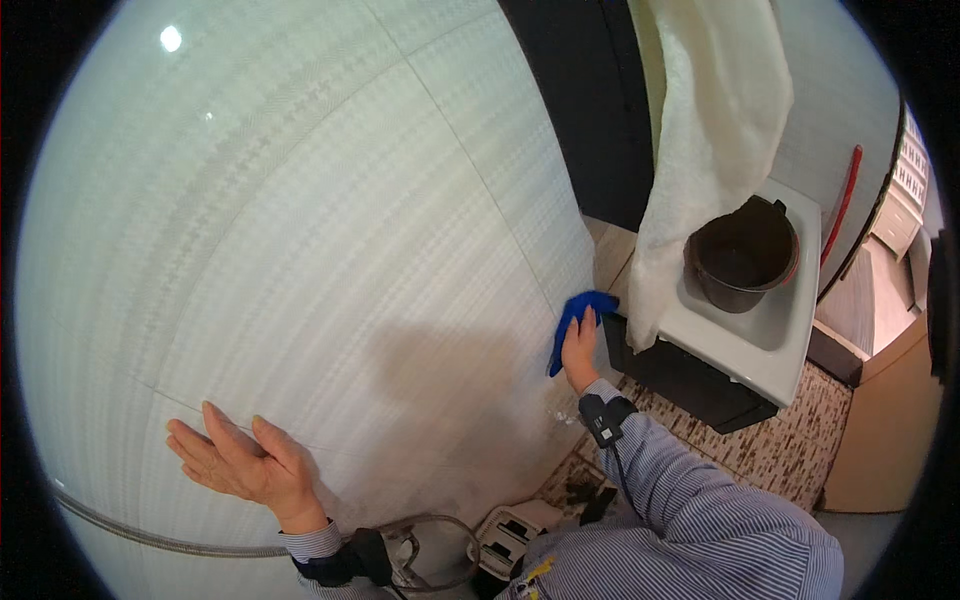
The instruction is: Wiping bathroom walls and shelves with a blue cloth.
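My right hand (580, 351) presses a blue cloth (568, 330) against the white tiled wall (337, 247), close to the wall's right end. Its fingers lie over the cloth. Further left, my left hand (244, 459) has its fingers spread and holds nothing. It is at the wall's lower left, near a grout line; whether the whole palm touches the tile cannot be seen. Both forearms wear striped sleeves with black straps around the wrists.
A brown bucket (742, 259) stands in a white washbasin (780, 360) on a dark cabinet (686, 379). A white towel (712, 112) hangs over the basin's edge. Below, a metal shower hose (172, 541) curves past a light plastic crate-like object (504, 541) above the patterned floor (742, 442).
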`<state>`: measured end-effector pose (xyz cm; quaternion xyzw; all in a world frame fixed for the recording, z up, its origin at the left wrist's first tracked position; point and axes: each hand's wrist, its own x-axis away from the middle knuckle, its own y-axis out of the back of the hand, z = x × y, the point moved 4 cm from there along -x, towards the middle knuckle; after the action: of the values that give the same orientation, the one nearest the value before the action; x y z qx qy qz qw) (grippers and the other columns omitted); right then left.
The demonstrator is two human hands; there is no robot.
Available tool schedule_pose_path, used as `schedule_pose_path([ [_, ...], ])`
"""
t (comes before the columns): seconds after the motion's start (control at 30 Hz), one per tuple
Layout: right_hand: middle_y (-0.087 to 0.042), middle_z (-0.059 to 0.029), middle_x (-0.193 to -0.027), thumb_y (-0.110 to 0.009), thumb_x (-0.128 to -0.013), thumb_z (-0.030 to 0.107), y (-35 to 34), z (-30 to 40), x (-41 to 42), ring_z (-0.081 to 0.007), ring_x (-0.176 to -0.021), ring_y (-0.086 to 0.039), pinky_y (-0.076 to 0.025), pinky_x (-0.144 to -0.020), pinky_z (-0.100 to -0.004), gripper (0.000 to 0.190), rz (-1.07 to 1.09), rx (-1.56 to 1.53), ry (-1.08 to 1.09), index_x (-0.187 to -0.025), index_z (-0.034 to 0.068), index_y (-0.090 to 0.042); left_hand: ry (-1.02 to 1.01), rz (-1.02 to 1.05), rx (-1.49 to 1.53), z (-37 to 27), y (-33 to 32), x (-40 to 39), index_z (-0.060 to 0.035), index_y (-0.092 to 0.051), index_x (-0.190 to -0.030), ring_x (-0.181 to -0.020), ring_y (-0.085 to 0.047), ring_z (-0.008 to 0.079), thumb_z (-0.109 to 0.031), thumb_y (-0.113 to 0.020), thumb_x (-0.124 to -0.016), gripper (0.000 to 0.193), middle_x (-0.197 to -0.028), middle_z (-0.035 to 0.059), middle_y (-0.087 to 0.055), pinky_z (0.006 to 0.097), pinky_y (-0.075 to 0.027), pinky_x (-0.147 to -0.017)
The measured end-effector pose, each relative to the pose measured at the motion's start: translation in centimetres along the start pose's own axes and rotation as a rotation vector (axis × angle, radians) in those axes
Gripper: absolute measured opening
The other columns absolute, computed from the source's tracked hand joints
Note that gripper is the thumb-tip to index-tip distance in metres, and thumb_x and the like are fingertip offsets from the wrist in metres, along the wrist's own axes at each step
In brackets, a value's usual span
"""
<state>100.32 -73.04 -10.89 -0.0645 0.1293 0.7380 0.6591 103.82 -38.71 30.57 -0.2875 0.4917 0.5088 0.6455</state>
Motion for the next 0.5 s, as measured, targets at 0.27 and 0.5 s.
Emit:
schedule_pose_path([
  [0.27,-0.029,-0.0090,-0.144,-0.045,-0.091,0.030,-2.6,-2.2,5.2,-0.0218,-0.127,-0.033,-0.028,-0.104,-0.0353,0.064,0.079,-0.912,-0.941,-0.145,0.017,-0.013,0.012,0.016,0.035,0.4,-0.4,0.4,-0.0044,-0.046,-0.129,-0.136,-0.018,0.0372,-0.028,-0.051,-0.087,0.048,-0.143,0.0226,-0.027,0.0527,-0.009,-0.107],
  [0.5,-0.024,-0.0253,-0.143,-0.056,-0.080,0.014,3.8,21.4,-1.3,-0.0339,-0.133,-0.025,-0.021,-0.108,-0.0343,0.061,0.097,-0.527,-0.126,-0.135,-0.002,-0.034,-0.002,-0.012,0.069,0.4,-0.3,0.3,-0.0061,-0.047,-0.128,-0.136,-0.018,0.0342,-0.026,-0.053,-0.086,0.047,-0.144,0.0199,-0.027,0.0496,-0.008,-0.108],
])
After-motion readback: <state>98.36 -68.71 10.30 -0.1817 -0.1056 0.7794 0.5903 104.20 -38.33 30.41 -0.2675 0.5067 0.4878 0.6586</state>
